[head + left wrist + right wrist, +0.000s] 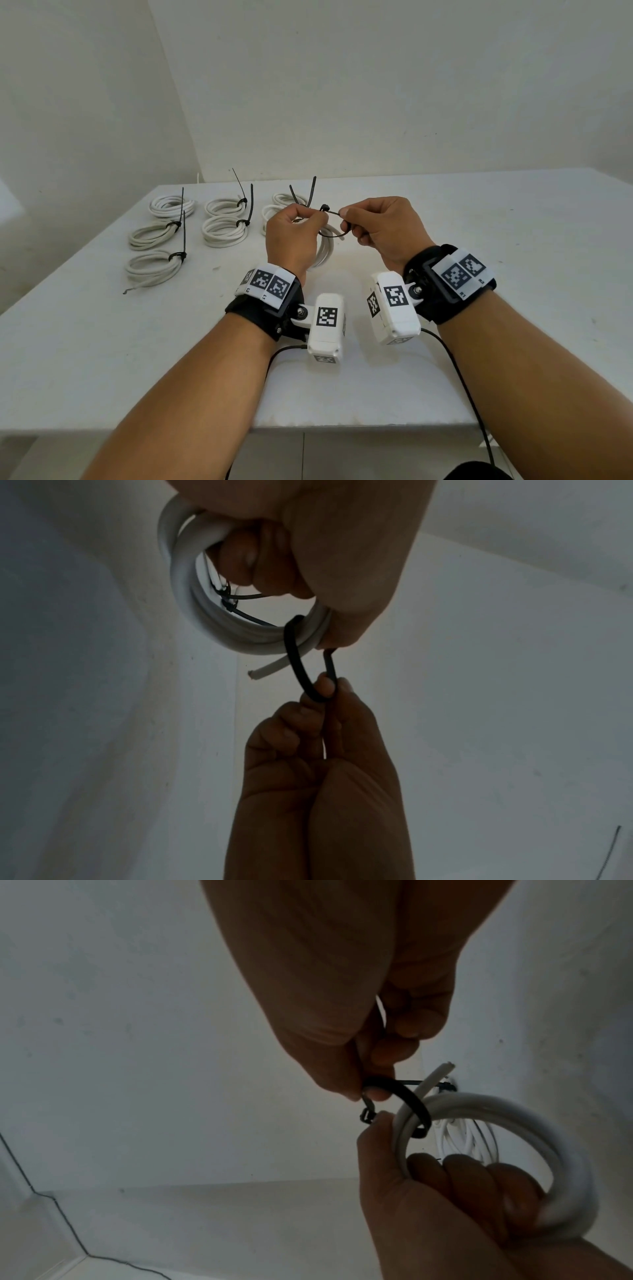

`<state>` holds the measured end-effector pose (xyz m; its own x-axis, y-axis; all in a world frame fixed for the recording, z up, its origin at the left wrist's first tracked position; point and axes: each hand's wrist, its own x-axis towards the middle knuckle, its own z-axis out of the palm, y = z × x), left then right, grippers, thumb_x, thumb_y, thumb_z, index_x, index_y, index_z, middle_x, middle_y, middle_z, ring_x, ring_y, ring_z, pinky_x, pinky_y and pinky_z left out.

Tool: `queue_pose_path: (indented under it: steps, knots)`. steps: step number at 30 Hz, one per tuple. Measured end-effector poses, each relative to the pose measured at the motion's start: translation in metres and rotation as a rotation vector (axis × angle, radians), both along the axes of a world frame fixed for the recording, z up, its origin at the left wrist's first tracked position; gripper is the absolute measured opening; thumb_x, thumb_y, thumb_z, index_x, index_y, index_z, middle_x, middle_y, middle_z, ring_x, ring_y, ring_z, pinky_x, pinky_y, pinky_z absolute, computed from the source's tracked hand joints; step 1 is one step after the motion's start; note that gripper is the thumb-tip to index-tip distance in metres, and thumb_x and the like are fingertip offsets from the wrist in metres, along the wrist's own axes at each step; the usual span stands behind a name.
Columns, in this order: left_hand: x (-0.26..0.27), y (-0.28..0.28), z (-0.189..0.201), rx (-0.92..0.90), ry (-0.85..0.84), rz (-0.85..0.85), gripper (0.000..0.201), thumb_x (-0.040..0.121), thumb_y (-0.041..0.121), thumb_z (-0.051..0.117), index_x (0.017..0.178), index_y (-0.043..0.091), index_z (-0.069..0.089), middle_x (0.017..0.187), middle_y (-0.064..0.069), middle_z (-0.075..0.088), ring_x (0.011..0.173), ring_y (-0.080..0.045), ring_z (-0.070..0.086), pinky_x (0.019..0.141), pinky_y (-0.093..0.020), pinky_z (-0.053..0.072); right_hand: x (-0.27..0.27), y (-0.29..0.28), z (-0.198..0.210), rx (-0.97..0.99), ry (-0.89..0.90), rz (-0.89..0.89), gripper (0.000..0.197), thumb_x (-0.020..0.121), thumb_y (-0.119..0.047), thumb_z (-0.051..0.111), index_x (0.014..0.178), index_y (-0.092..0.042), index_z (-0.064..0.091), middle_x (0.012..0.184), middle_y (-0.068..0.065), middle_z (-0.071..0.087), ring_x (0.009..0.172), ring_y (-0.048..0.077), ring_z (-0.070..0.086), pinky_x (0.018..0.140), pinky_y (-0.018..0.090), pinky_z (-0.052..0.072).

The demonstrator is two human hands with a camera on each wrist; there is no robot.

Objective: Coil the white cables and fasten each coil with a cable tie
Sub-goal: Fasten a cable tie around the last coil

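My left hand [291, 236] grips a white cable coil [324, 253] above the table; its fingers curl through the coil [514, 1123] and its thumb presses the bundle. A black cable tie [334, 224] loops loosely around the coil [212, 610]. My right hand [376, 226] pinches the tie [301, 666] between thumb and fingertips. The tie's head [366, 1117] sits by my left thumb, and the band [411, 1104] curves over the cable. One cut cable end [544, 1070] sticks out past the tie.
Several tied white coils [154, 233] with upright black tie tails lie at the table's [513, 342] far left, more [222, 222] beside them, one [284, 202] behind my hands. Thin black wrist-camera leads [462, 377] trail over the near edge. White walls stand behind.
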<state>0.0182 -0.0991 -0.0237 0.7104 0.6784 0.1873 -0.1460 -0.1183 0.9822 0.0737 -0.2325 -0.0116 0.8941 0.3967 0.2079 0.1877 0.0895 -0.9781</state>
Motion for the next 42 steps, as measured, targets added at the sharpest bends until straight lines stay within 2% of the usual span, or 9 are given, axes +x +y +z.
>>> queue_pose_path:
  steps: [2,11,15,21,24,26,32,36,42]
  knots:
    - [-0.0001,-0.001,-0.0003,0.023,0.005,0.007,0.011,0.077,0.015,0.072,0.069,0.02,0.068,0.065,0.006,0.062,0.054,-0.012,0.049,0.057,-0.027,0.04,0.0003,0.0003,-0.0006,-0.013,-0.011,-0.002,0.013,0.086,-0.008,0.07,0.081,0.004,0.074,0.068,0.008,0.069,0.06,0.016,0.048,0.055,0.025,0.041]
    - [-0.0012,-0.0018,-0.0015,-0.032,0.015,-0.008,0.019,0.076,0.014,0.071,0.061,0.022,0.063,0.063,0.0,0.056,0.043,-0.01,0.035,0.051,-0.026,0.029,-0.0001,-0.0005,-0.0001,-0.021,-0.038,0.006,0.014,0.086,-0.009,0.07,0.082,0.003,0.074,0.069,0.009,0.069,0.061,0.017,0.049,0.057,0.027,0.043]
    - [0.0,-0.0015,-0.0022,-0.072,0.021,-0.003,0.02,0.076,0.015,0.072,0.061,0.022,0.062,0.058,0.003,0.052,0.047,-0.013,0.038,0.052,-0.026,0.03,0.0001,-0.0025,0.0012,-0.029,-0.041,0.006,0.014,0.086,-0.009,0.07,0.082,0.004,0.074,0.068,0.008,0.069,0.062,0.018,0.049,0.057,0.026,0.043]
    - [-0.0019,-0.0001,-0.0022,-0.051,0.033,0.001,0.014,0.075,0.019,0.072,0.064,0.021,0.063,0.065,-0.001,0.058,0.049,-0.014,0.04,0.054,-0.026,0.032,-0.0014,-0.0011,0.001,-0.054,-0.044,0.014,0.014,0.086,-0.009,0.07,0.081,0.004,0.074,0.069,0.011,0.07,0.064,0.021,0.048,0.057,0.028,0.042]
    - [-0.0034,-0.0019,-0.0008,0.053,0.028,-0.015,0.012,0.077,0.015,0.071,0.066,0.017,0.065,0.062,0.003,0.06,0.047,-0.01,0.045,0.052,-0.026,0.038,-0.0011,-0.002,0.0011,-0.059,-0.032,-0.001,0.013,0.085,-0.009,0.07,0.081,0.003,0.074,0.068,0.009,0.069,0.064,0.019,0.049,0.058,0.028,0.042]
    - [-0.0046,-0.0029,0.0001,0.175,0.017,-0.021,0.008,0.078,0.014,0.07,0.071,0.011,0.068,0.064,0.006,0.067,0.054,-0.005,0.055,0.057,-0.022,0.046,-0.001,-0.0026,0.0014,-0.053,-0.016,-0.015,0.013,0.085,-0.009,0.07,0.081,0.003,0.074,0.068,0.008,0.069,0.063,0.018,0.049,0.059,0.028,0.043]
    - [-0.0035,-0.0006,-0.0006,0.298,0.039,-0.075,0.006,0.079,0.02,0.071,0.084,0.016,0.07,0.075,-0.005,0.074,0.074,-0.027,0.069,0.067,-0.036,0.054,0.0006,-0.0042,0.0018,-0.044,0.06,0.063,0.012,0.088,-0.006,0.069,0.08,0.001,0.073,0.07,0.01,0.067,0.06,0.016,0.049,0.055,0.024,0.043]
    - [-0.0046,0.0013,0.0008,0.355,0.03,-0.087,0.004,0.08,0.022,0.071,0.083,0.019,0.07,0.072,-0.002,0.073,0.066,-0.022,0.068,0.064,-0.036,0.054,0.0006,-0.0049,0.0018,-0.014,0.101,0.112,0.013,0.09,-0.006,0.068,0.077,-0.005,0.071,0.07,0.01,0.068,0.058,0.015,0.051,0.055,0.023,0.045]
    - [-0.0076,-0.0023,0.0008,0.509,0.021,-0.154,0.01,0.081,0.03,0.074,0.077,0.023,0.068,0.07,-0.001,0.071,0.063,-0.018,0.065,0.058,-0.031,0.051,0.0035,-0.0086,0.0047,0.051,0.215,0.11,0.008,0.092,-0.01,0.067,0.09,-0.002,0.067,0.072,0.01,0.066,0.057,0.016,0.052,0.054,0.023,0.047]
